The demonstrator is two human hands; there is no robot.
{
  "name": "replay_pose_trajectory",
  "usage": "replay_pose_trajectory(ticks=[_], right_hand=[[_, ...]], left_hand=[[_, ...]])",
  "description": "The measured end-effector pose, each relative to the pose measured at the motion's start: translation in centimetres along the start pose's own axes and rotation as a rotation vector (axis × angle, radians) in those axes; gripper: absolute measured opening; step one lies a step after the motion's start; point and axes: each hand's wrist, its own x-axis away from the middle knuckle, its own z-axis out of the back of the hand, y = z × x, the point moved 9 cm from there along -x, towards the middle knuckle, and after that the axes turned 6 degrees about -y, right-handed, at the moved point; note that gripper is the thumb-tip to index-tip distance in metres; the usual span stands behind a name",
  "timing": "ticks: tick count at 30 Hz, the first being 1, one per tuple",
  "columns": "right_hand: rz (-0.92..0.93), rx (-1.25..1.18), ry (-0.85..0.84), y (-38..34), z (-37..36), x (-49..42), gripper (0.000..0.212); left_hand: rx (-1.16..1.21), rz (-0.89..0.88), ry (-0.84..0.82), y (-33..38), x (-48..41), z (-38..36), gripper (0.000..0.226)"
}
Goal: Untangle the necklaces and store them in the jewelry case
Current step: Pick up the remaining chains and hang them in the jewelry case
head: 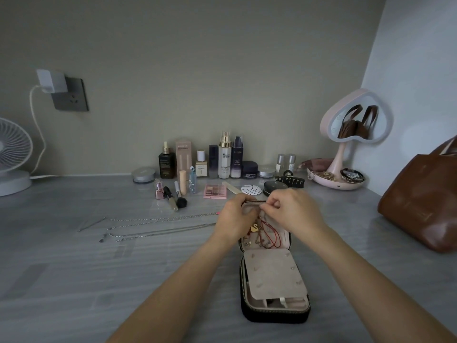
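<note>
Both bare forearms enter from the bottom of the frame and converge toward the centre, the left from lower left, the right from lower right. The left hand (pixel 235 215) sits knuckles up, its fingers curled over the far left rim of the jewelry case (pixel 274 316) and its thumb lying along that rim. The right hand (pixel 295 210) is just beside it, almost touching, with the wrist bent down. Its fingers are curled in, and its thumb and forefinger are pinched together at the same far rim. What lies between them is too small to tell.
</note>
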Motion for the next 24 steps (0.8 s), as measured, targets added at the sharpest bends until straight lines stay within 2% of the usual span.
replay_pose_trajectory(ticks=[6,13,17,21,24], right_hand=[[-0.113,0.045,0.022,1.3,-0.2,0.5,0.031],[-0.126,0.069,-0.073,2.0,-1.7,1.7,0.036],[-0.093,0.027,-0.063,2.2,-1.2,2.4,0.052],[-0.092,-0.049,-0.005,2.5,-0.2,2.1,0.043],[-0.016,-0.109,-0.022,0.7,-0.3,2.1,0.041]], left_hand=[[0.026,-0.002,0.013,-0.3,-0.1,-0.1,0.019],[0.043,0.013,-0.024,-0.6,-0.3,-0.2,0.022],[0.031,0.061,-0.109,-0.3,-0.4,0.2,0.023],[-0.011,0.193,-0.24,-0.2,-0.4,1.2,0.026],[-0.03,0.249,-0.342,-0.2,0.0,2.0,0.028]])
